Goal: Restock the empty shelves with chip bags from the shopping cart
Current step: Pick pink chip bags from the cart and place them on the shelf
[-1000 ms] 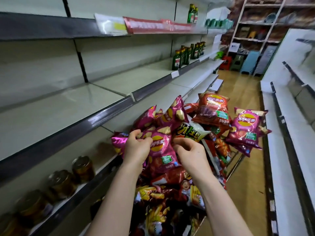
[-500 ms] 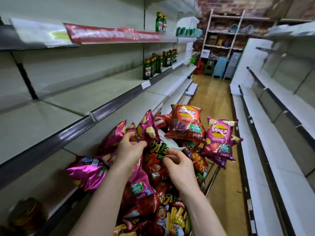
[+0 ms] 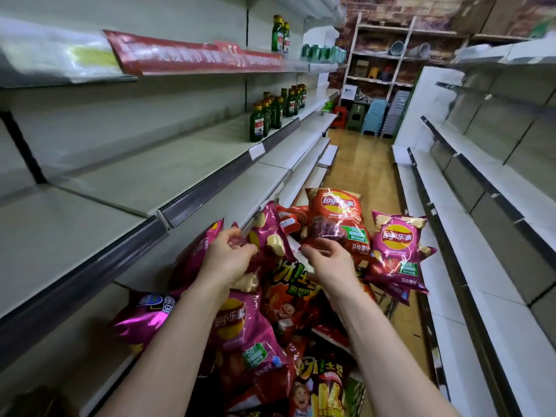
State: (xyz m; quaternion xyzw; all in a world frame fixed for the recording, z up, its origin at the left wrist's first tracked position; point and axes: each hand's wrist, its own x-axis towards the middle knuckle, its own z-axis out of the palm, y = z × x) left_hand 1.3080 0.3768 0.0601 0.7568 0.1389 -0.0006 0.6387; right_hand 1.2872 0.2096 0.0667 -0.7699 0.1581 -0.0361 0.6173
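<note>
Stage: pick-up; left hand (image 3: 228, 260) pinches top of magenta chip bag (image 3: 270, 236) on cart heap (image 3: 288, 299); right hand (image 3: 328, 263) curled beside it, grip unclear. Next, likely: lift clear, carry left to bare shelf (image 3: 75, 230).

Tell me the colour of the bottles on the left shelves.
Dark green bottles with yellowish caps; the head view is the only view.

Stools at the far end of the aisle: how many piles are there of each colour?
Red pile: 1
Green pile: 1
Light blue pile: 1
Grey pile: 1
Total: 4 piles. They are too far off and blurred to count the stools within each.
</note>
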